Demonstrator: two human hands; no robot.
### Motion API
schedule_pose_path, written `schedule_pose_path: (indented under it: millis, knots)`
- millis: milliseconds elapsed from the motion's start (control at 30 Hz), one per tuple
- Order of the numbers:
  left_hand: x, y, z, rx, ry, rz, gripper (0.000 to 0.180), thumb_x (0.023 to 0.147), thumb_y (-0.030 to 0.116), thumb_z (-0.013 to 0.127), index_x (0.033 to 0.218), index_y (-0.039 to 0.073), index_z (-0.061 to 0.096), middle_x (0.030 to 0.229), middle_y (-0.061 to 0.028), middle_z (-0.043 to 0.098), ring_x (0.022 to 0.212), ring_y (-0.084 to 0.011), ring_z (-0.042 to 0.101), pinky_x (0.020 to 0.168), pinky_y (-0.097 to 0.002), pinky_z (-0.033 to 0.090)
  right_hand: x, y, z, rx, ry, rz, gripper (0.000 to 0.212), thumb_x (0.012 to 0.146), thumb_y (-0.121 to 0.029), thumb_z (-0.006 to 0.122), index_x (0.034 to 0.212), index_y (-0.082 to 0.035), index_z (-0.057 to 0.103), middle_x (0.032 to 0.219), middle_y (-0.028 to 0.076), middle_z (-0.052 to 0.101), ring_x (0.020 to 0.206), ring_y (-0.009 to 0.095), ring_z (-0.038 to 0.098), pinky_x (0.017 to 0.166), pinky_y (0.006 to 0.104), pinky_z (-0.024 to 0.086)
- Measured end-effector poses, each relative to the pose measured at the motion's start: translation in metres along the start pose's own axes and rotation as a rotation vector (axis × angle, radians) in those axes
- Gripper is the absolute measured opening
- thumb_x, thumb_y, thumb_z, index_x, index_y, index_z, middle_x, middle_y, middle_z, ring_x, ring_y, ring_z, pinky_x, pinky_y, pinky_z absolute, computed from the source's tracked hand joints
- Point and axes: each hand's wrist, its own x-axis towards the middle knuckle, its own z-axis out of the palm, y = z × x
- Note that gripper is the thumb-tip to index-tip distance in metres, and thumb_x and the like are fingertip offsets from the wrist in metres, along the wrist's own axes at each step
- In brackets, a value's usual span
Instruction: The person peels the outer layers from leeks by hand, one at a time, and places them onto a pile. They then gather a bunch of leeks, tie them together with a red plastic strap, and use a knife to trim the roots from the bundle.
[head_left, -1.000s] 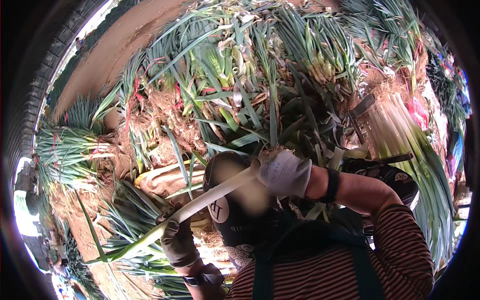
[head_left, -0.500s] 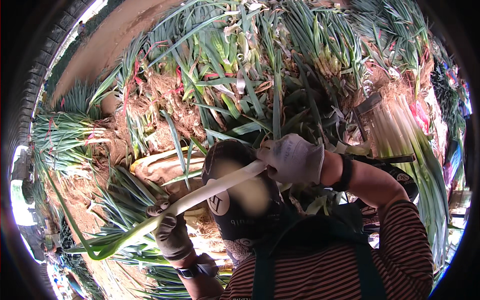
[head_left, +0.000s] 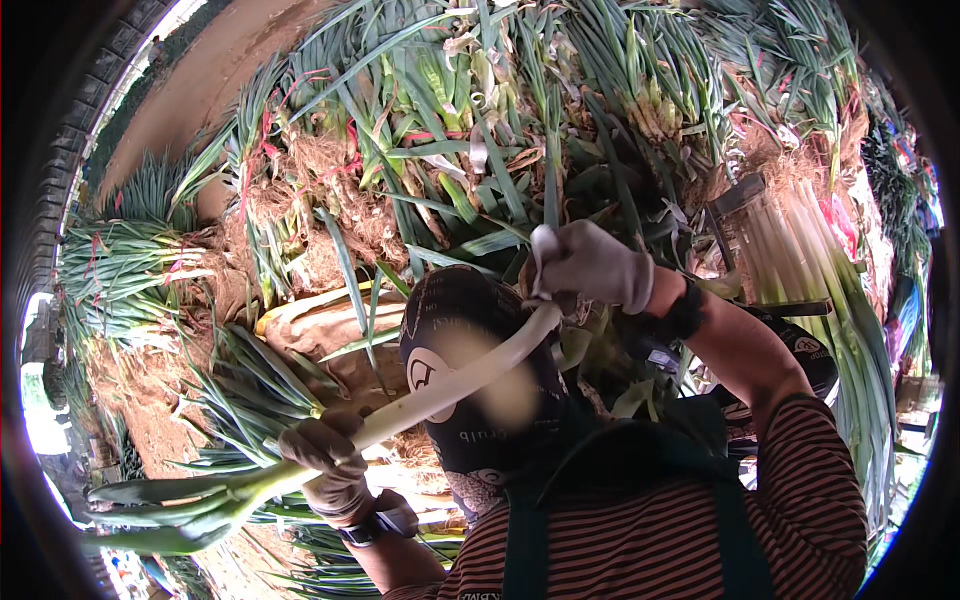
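A long green onion [head_left: 440, 392] slants across my front, its thick white stalk rising to the right and bowed slightly. My left hand [head_left: 325, 460], in a grey glove, is wrapped round it where white turns to green. Beyond that hand, the green leaves [head_left: 165, 505] fan out to the left. At the upper white end, my gloved right hand [head_left: 598, 268] is closed, the stalk's tip meeting its fingers. A pale thin strip [head_left: 543, 245] shows beside those fingers, looking like outer skin; the fingers' exact grip is partly hidden.
Bundles of green onions with roots and red ties [head_left: 330, 175] lie ahead. A trimmed bundle [head_left: 790, 245] rests at the right beside a dark metal blade-like plate [head_left: 738, 195]. Loose leaves [head_left: 590, 215] litter the middle. A tan sack [head_left: 325, 335] lies at centre left.
My right hand has moved up and a little right, and a pale strip now shows by its fingers. My left hand has shifted slightly left; the stalk bows more and its leaves have swung outward.
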Motion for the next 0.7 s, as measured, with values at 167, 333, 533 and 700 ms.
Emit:
schedule_pose_path:
  millis: [167,333,533,700]
  knots:
    - [0.010,0.008,-0.022,0.468,0.081,0.249,0.030,0.090,0.030,0.067,0.065,0.026,0.049,0.059,0.0079,0.031,0.055,-0.0077,0.041,0.059,-0.0275,0.038,-0.018,0.008,-0.040,0.183,0.405,-0.070,0.016,0.083,-0.012,0.061,0.092,0.001,0.068,0.072,0.009,0.066,0.064,0.018,0.064,0.059,0.0290,0.052]
    - [0.004,0.007,-0.019,-0.688,-0.039,-0.200,0.026,0.086,0.022,0.071,0.063,0.025,0.058,0.051,0.0145,0.044,0.044,0.0017,0.035,0.051,-0.0158,0.029,-0.023,0.019,-0.034,-0.945,0.463,-0.094,0.025,0.073,-0.027,0.076,0.092,-0.011,0.072,0.089,0.011,0.070,0.074,0.028,0.067,0.063,0.0399,0.053]
    - [0.017,0.009,-0.029,-1.088,-0.108,-0.220,0.029,0.083,0.012,0.072,0.059,0.017,0.057,0.051,0.0076,0.060,0.039,0.0003,0.045,0.045,-0.0133,0.032,-0.047,-0.036,0.041,-0.836,0.229,-0.736,0.023,0.079,-0.030,0.071,0.085,-0.009,0.064,0.087,0.003,0.060,0.074,0.024,0.066,0.061,0.0371,0.053]
    - [0.033,0.031,-0.027,-1.486,0.133,0.020,0.045,0.092,0.012,0.063,0.054,0.013,0.039,0.055,-0.0069,0.062,0.055,-0.0219,0.065,0.062,-0.0291,0.059,-0.037,-0.036,0.053,-0.955,0.151,-0.845,0.018,0.080,-0.026,0.067,0.084,-0.008,0.064,0.082,0.005,0.059,0.068,0.023,0.064,0.056,0.0354,0.052]
